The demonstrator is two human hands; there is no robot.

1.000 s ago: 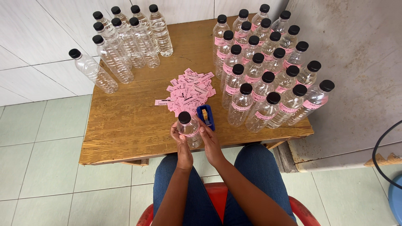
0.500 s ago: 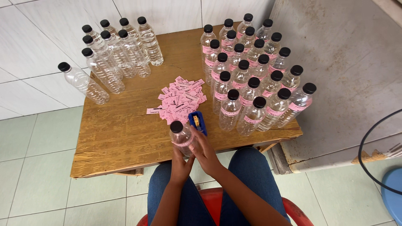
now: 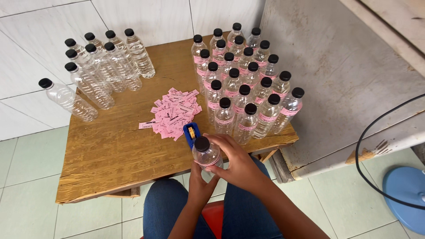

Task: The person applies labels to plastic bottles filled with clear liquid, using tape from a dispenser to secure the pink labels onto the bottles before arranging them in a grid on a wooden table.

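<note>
Holding a bottle [image 3: 206,156] with a black cap, both sets of fingers are closed around it. The left hand [image 3: 200,179] grips it from below. The right hand [image 3: 237,163] wraps its side, over a pink label. The bottle sits at the near edge of the desk [image 3: 115,150], just above the person's lap. A blue tape roll [image 3: 191,132] lies right behind it. Pink labels [image 3: 173,113] lie in a pile nearby. Labelled bottles [image 3: 243,75] stand on the right, plain bottles [image 3: 97,66] on the left.
</note>
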